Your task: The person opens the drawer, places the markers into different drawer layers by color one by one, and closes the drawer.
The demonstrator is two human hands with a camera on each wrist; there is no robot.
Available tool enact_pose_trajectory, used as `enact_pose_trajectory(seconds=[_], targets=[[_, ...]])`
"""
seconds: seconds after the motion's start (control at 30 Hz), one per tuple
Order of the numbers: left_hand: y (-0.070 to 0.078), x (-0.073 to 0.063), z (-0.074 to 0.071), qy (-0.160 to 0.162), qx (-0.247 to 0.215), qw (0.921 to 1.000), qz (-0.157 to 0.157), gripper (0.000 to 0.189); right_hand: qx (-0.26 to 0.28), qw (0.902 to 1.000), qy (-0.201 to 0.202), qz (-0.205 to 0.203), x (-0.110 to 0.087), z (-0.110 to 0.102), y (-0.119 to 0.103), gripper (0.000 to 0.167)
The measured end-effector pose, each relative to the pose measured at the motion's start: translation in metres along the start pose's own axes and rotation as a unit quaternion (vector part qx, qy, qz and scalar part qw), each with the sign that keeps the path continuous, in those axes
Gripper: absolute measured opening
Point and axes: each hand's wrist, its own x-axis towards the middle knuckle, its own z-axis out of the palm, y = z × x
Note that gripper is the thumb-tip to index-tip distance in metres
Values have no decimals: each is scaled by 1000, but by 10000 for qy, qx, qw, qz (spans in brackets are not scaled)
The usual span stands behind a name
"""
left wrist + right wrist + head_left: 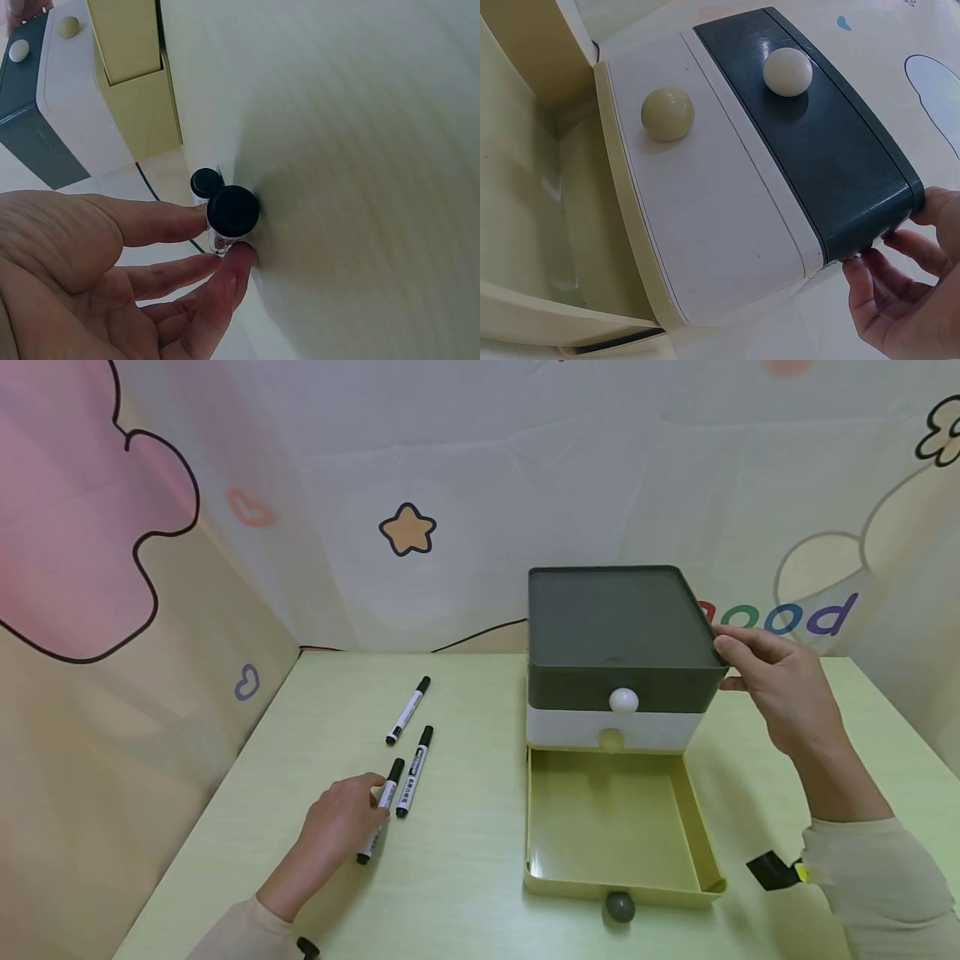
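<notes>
My left hand (pixel 343 814) pinches a whiteboard marker (pixel 392 774) with a black cap and white barrel between thumb and fingers, close over the table. In the left wrist view its black end (pixel 233 211) faces the camera. Just right of it lies a second marker (pixel 415 772), and a third marker (pixel 408 710) lies farther back. A small drawer box (pixel 622 618) stands on the right, dark green on top, white in the middle, yellow below. My right hand (pixel 787 693) holds the box's upper right edge, thumb at the top rim and fingertips (pixel 859 270) against the side.
The yellow bottom drawer (pixel 626 889) is pulled out toward me, with a dark round knob (pixel 620 907) and nothing inside. The two upper drawers are closed. A printed cloth (pixel 465 527) hangs behind the table (pixel 465 893). A thin black cable (pixel 480 633) runs along the back.
</notes>
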Motion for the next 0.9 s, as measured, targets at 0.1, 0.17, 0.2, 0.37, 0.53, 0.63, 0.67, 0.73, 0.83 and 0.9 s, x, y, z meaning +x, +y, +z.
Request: enact_pose_trajectory(seconds=[0.1, 0.17, 0.2, 0.37, 0.53, 0.63, 0.67, 0.73, 0.83, 0.9], targets=[[1, 0, 0, 13, 70, 10000, -12, 43, -9, 10000, 6, 17, 0, 0, 0, 27], [1, -1, 0, 29, 89, 10000, -9, 42, -50, 10000, 15, 30, 0, 0, 0, 28], [1, -1, 0, 38, 93, 9999, -13, 42, -55, 10000, 19, 32, 0, 0, 0, 28], [2, -1, 1, 69, 125, 9999, -41, 41, -3, 10000, -4, 19, 0, 0, 0, 30], [2, 0, 2, 35, 171, 9998, -27, 41, 20, 10000, -16, 14, 0, 0, 0, 30], [2, 0, 3, 17, 177, 9998, -38, 40, 48, 10000, -19, 0, 0, 0, 0, 29], [2, 0, 3, 16, 172, 9998, -46, 40, 66, 10000, -23, -4, 0, 0, 0, 28], [2, 0, 3, 22, 159, 9999, -54, 39, 86, 10000, -21, -11, 0, 0, 0, 28], [1, 0, 3, 39, 140, 9999, -41, 38, 60, 10000, -9, -2, 0, 0, 0, 27], [0, 0, 3, 36, 123, 9999, -48, 38, 35, 10000, -2, 11, 0, 0, 0, 27]])
